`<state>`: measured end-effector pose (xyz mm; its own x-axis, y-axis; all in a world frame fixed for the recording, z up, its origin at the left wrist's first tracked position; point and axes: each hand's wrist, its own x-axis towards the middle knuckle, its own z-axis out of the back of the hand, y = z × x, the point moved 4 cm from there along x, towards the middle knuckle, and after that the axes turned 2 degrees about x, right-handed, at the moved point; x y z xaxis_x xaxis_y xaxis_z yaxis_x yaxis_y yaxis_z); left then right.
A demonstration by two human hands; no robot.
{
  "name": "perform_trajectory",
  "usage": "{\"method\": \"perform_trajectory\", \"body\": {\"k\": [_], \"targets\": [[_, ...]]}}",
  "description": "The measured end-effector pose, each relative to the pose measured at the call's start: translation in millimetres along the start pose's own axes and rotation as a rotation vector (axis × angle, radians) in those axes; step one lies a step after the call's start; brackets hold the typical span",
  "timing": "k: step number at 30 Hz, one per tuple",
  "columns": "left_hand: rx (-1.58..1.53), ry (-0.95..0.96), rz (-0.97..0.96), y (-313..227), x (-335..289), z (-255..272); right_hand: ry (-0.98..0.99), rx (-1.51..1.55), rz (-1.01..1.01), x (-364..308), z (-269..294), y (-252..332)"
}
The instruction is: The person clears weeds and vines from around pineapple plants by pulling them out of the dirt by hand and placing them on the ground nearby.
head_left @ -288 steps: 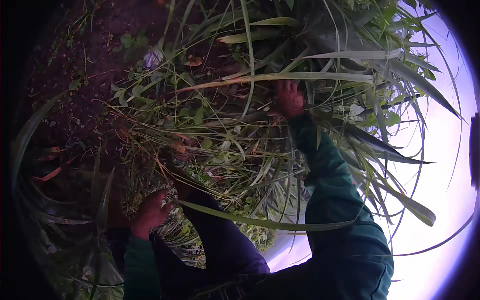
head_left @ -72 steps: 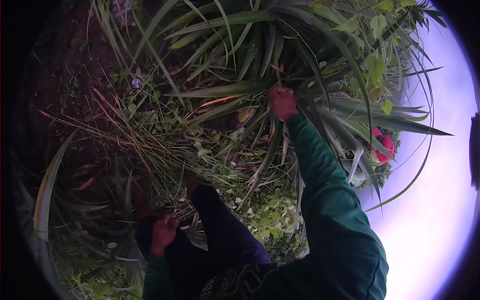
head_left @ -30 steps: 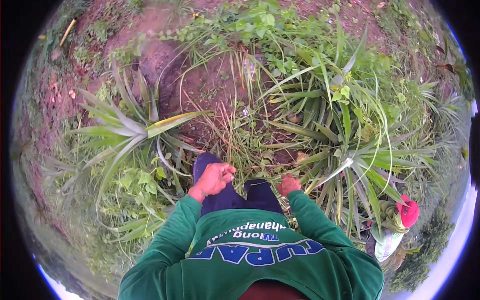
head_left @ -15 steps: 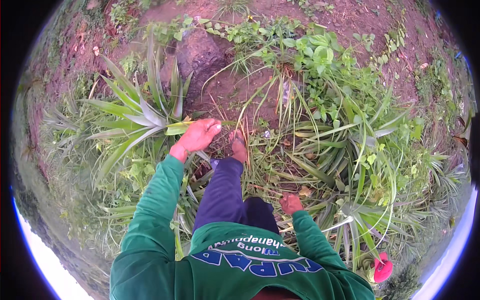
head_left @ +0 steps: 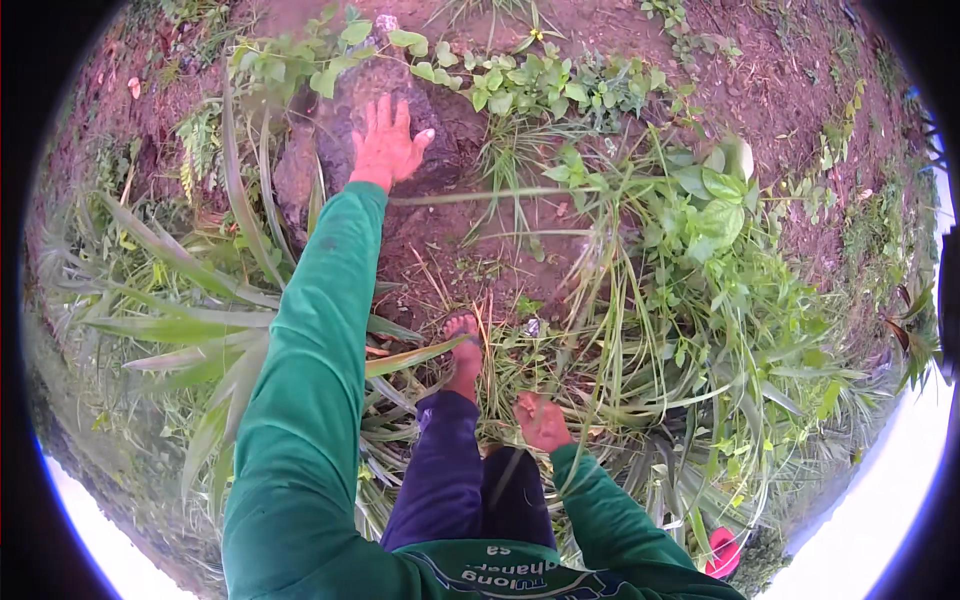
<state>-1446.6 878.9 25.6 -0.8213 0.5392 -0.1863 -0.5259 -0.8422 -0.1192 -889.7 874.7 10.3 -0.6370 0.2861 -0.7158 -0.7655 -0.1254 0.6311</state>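
Observation:
My left hand (head_left: 387, 148) reaches far forward with its fingers spread, palm down, holding nothing. It is over or on a large brown-grey rock (head_left: 445, 125); I cannot tell whether it touches it. My right hand (head_left: 542, 420) is low, just right of my foot, with its fingers curled in. Anything inside it is too small or hidden to make out. Long grass blades (head_left: 610, 320) stand beside it. Left of my left arm spreads a spiky, pineapple-like plant (head_left: 190, 325), partly covered by the green sleeve.
My bare foot (head_left: 463, 365) stands on soil among cut or dry stalks. A leafy vine (head_left: 550, 90) trails past the rock. Broad-leaved weeds (head_left: 720, 205) and a tangle of long leaves grow at right. Something pinkish red (head_left: 722, 553) shows at the lower right.
My left hand has gone from beside the spiky plant's leaf forward to the rock, and its fingers have spread. My right hand has moved forward and slightly left. The view has shifted.

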Motion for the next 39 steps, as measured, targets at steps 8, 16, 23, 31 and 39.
{"method": "perform_trajectory", "body": {"k": [8,16,23,31,39], "targets": [[0.025,-0.165,-0.021,9,50,-25,-0.147,-0.362,0.717,248,58,261],[-0.026,-0.185,-0.023,9,56,-21,-0.448,-1.121,0.324,443,106,275],[-0.052,-0.159,-0.014,11,57,-18,-0.267,-0.574,0.352,455,99,232],[0.023,-0.136,0.034,35,45,-7,-0.168,-0.783,0.361,387,223,252],[-0.04,-0.154,0.004,5,63,-14,-0.124,-1.389,0.757,504,197,342]]}}
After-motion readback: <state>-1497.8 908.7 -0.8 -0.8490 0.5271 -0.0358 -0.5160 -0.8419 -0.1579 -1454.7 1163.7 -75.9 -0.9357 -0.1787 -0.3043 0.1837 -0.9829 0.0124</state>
